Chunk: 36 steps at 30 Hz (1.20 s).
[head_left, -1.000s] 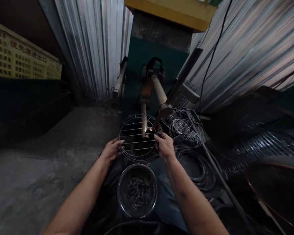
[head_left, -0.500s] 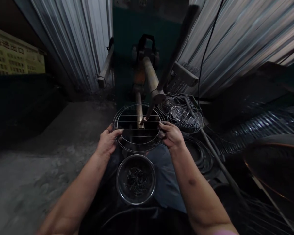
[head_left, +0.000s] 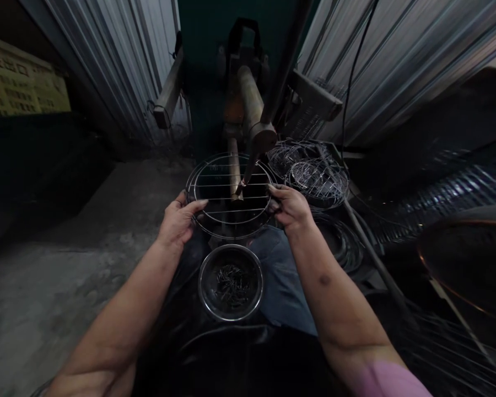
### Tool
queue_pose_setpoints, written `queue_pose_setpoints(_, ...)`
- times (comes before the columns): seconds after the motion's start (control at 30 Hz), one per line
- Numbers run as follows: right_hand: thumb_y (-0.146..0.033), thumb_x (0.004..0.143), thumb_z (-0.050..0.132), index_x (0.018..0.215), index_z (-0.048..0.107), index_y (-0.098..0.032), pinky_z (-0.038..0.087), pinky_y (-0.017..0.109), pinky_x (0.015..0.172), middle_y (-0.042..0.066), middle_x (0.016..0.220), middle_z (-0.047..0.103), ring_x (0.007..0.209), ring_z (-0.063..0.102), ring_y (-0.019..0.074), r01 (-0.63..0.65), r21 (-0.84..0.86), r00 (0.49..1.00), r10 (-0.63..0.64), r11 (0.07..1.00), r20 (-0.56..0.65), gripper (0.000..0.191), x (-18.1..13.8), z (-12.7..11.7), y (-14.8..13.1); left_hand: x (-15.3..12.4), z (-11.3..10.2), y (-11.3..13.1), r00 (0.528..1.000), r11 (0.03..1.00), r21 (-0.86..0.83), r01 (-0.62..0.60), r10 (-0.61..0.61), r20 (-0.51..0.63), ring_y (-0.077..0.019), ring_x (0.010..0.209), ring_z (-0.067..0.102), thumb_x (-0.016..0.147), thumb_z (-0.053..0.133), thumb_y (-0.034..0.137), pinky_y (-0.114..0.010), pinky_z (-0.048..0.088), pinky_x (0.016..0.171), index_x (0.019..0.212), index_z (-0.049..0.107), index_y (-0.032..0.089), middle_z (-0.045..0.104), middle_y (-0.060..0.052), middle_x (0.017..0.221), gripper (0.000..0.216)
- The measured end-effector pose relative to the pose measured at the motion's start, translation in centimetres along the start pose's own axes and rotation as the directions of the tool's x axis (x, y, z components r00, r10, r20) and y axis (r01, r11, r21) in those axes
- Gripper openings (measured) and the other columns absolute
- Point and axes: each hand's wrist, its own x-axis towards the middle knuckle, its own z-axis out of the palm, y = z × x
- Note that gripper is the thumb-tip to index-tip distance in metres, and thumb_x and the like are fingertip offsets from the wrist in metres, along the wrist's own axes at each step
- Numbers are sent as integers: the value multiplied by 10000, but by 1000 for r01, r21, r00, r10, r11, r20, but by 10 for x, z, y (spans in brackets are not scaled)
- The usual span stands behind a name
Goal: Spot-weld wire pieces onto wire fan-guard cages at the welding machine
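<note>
A round wire rack (head_left: 231,212) with concentric rings and several parallel cross wires is held between my two hands. My left hand (head_left: 179,218) is closed on its left rim, thumb lying over the wires. On the opposite rim, my right hand (head_left: 290,205) pinches the rings between thumb and fingers. The rack surrounds the tip of a welding machine's upper electrode (head_left: 241,186) and its lower brass-coloured post (head_left: 234,171); whether metal touches wire I cannot tell. Below the rack, a steel bowl (head_left: 202,300) holds many short wire pieces (head_left: 232,286) in front of my body.
Finished-looking wire racks (head_left: 318,179) lie piled to the right of the machine, with coiled wire (head_left: 343,242) below them. A thick machine arm (head_left: 254,105) juts toward me. At the left stand a yellow crate (head_left: 22,82) and corrugated metal sheeting (head_left: 111,60).
The camera view has tilted, so the machine, rack and bowl sit higher in the picture. Both hands keep hold of the rack, which has turned slightly or shifted under the electrode.
</note>
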Motion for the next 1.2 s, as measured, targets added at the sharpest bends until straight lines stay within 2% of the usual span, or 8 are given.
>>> queue_pose_setpoints(0.23,-154,727,639,719,501,-168,339,171,376,-82,538,464,372,384,39,193,-172,961,-222,966,-168,139,13,5,1,7,14,1,996,996,-78,-50,44,-73,-146,695,607,499,785,151,-326,528,628,1082,548,274,614,18,848,641)
queue_pose_setpoints(0.33,-225,747,641,826,570,-188,436,207,497,-49,638,558,509,512,87,376,-423,844,-493,824,-210,112,-19,-4,22,9,15,-5,993,989,-138,-50,34,-116,-110,651,573,491,770,137,-282,503,612,1063,540,280,585,40,816,633)
queue_pose_setpoints(0.4,-264,756,644,860,633,-192,483,252,631,-15,686,606,631,561,128,349,-613,855,-509,709,-102,126,-51,-14,47,8,15,-6,991,985,-163,-56,35,-131,-100,637,559,486,764,130,-258,483,596,1019,548,273,571,45,796,593)
queue_pose_setpoints(0.5,-220,746,633,846,687,-176,482,304,804,59,864,680,825,618,187,260,-796,937,-341,547,72,122,-92,-26,94,7,16,-5,990,980,-177,-91,69,-127,-98,636,551,492,753,131,-242,457,585,922,562,247,566,42,775,485)
queue_pose_setpoints(0.6,-155,766,575,874,713,-179,478,268,807,72,900,696,865,639,188,274,-932,945,117,236,307,177,-108,-24,135,7,18,-5,988,978,-182,-102,78,-134,-95,633,543,492,748,142,-242,450,598,862,548,235,563,46,752,430)
queue_pose_setpoints(0.77,-109,802,482,942,704,-127,484,279,751,152,962,692,893,660,237,295,-944,909,349,-148,229,263,-100,-5,168,5,18,-10,990,982,-170,-88,68,-122,-85,614,522,481,763,175,-238,455,599,841,514,231,555,54,733,442)
queue_pose_setpoints(0.97,-57,798,446,998,678,-77,488,339,760,205,1021,676,910,662,284,257,-958,915,351,-123,201,307,-99,4,183,5,18,-13,991,976,-202,-81,57,-121,-76,592,521,474,767,166,-216,440,577,832,496,233,532,62,713,454)
queue_pose_setpoints(1.2,-121,721,604,901,724,-170,501,266,804,74,955,726,932,664,215,118,-975,908,377,187,182,223,-96,-10,170,3,17,-14,993,982,-178,-63,43,-114,-86,598,531,465,770,170,-222,442,563,861,517,239,534,60,729,475)
